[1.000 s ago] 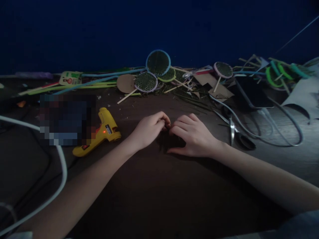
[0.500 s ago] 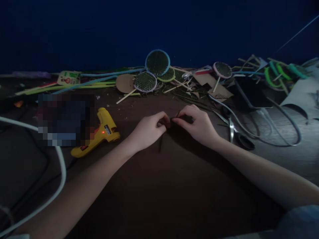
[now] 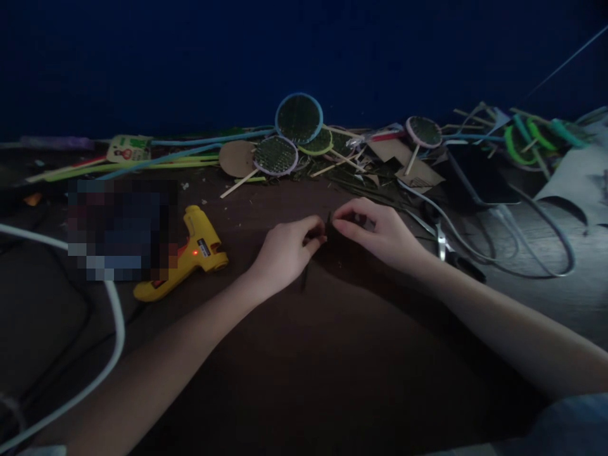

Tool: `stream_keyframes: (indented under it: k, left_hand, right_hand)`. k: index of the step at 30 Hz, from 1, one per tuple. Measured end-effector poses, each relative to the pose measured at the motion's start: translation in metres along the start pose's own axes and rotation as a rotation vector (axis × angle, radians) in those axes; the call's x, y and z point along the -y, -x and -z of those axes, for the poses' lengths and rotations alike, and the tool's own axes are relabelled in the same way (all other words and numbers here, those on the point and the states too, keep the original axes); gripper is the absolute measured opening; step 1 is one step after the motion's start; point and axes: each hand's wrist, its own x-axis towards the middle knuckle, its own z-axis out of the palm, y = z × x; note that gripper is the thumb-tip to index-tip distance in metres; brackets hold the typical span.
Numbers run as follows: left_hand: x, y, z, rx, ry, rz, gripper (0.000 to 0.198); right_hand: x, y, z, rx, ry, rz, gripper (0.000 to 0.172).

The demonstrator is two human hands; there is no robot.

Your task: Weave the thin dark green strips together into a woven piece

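Over the middle of the table my left hand (image 3: 289, 250) is closed in a pinch on a thin dark strip (image 3: 304, 278), whose tail hangs below the palm. A short dark greenish end of it stands up by the fingertips. My right hand (image 3: 375, 228) is pinched closed beside that end, thumb and forefinger almost together; what lies between them is too small and dark to make out. To the left rests a yellow glue gun (image 3: 204, 244) with a red light on. Right of my right hand lie scissors (image 3: 441, 247) with dark handles.
Along the back lie round woven pieces in coloured rims (image 3: 299, 118), sticks, a cardboard disc (image 3: 236, 159) and dark green scraps. A phone (image 3: 479, 174) with a cable is at right. A white cable (image 3: 118, 323) curves across the left, near a blurred-out patch.
My right hand has shifted slightly right and up, opening a small gap from my left fingertips. The dark strip's upper end now shows there. My left hand stays nearly in place.
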Motion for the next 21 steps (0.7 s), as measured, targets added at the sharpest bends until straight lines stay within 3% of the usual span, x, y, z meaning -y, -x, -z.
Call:
stream_keyframes:
  k: [4,7,21]
  left_hand:
    - [0.001,0.0,-0.001,-0.013,0.006,-0.027,0.003]
    - [0.002,0.0,-0.001,-0.013,0.027,-0.028,0.002]
    - [0.0,0.0,0.001,0.009,0.036,0.01,0.004]
  right_hand:
    - [-0.007,-0.003,0.014,0.233,0.104,0.189,0.012]
    - [-0.01,-0.005,0.018,0.323,0.184,0.292,0.013]
    - [-0.015,-0.007,0.019,0.369,0.24,0.364,0.012]
